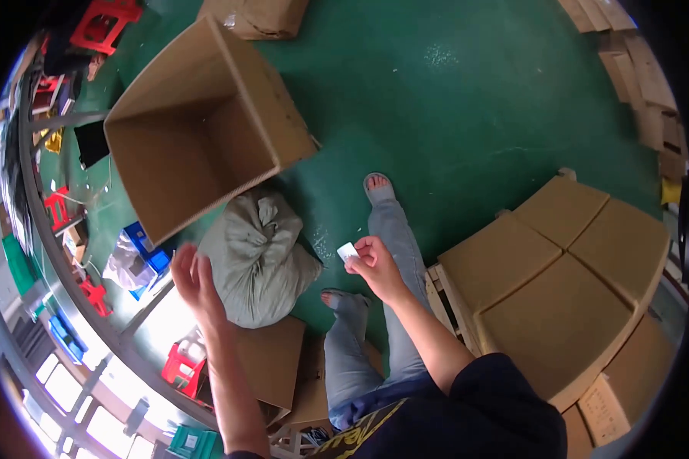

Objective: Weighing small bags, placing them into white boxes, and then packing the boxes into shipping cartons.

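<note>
My right hand (375,268) pinches a small white rectangular piece (347,252), flat like a card or label, between thumb and fingers. It is held in front of my body, above my legs. My left hand (194,277) is raised on the left with its fingers loosely stretched out and nothing seen in it; motion blurs it slightly. Just beyond that hand in the picture is the lower corner of a large open cardboard box (230,145), whose visible inside is bare. Beside the hand sits a tied pale grey-green sack (256,264), bulging and full.
Closed cardboard cartons (566,283) stand packed together on a wooden pallet (444,306) at the right. Another carton (272,344) is under the sack. On the left, a metal frame (92,314) runs past red stools (182,369) and a blue crate (149,252). The floor (452,115) is green.
</note>
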`<state>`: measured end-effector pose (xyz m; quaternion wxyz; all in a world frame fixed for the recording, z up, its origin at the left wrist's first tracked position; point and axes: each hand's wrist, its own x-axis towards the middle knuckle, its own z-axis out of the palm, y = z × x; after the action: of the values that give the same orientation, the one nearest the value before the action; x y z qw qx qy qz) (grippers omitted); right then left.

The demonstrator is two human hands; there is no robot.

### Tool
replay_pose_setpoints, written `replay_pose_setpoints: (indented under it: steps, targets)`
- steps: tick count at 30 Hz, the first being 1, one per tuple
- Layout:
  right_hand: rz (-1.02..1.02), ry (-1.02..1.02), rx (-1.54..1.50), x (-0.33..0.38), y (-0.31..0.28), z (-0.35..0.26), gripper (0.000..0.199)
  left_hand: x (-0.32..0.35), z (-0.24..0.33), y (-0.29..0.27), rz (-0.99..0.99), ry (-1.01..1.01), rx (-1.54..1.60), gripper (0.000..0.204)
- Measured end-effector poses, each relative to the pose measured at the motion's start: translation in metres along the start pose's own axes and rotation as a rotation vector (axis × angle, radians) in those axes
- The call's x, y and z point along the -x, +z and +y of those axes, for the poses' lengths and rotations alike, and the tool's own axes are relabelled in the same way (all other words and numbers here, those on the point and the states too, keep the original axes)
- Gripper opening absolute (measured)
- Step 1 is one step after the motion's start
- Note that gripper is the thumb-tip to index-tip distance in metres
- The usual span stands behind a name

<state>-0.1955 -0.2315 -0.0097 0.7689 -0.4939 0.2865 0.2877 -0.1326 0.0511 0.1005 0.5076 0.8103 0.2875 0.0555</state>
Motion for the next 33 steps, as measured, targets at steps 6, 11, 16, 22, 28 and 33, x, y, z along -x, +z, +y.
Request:
replay_pose_setpoints:
  steps: [6, 11, 16, 22, 28, 33]
  targets:
    - [0.036, -0.078, -0.007, -0.12, -0.044, -0.084, 0.017, -0.131, 0.054, 0.16, -0.187, -0.316, -0.078, 0.076]
    - [-0.078, -0.112, -0.04, -0.222, -0.049, -0.141, 0.027, -0.163, 0.024, 0.207, -0.251, -0.292, -0.11, 0.053]
    - [0.0, 0.037, -0.226, -0.298, -0.04, -0.152, 0.021, -0.167, 0.005, 0.215, -0.236, -0.43, -0.088, 0.034]
    - [-0.113, 0.15, -0.337, -0.407, -0.049, -0.116, 0.035, -0.163, -0.007, 0.202, -0.236, -0.315, -0.346, 0.032]
    - [-0.162, 0.222, -0.287, -0.522, -0.042, -0.044, 0.037, -0.161, 0.006, 0.202, -0.109, -0.406, -0.486, 0.036]
    - [-0.301, 0.235, -0.242, -0.589, -0.043, 0.011, 0.036, -0.149, -0.008, 0.178, -0.093, -0.511, -0.435, 0.035]
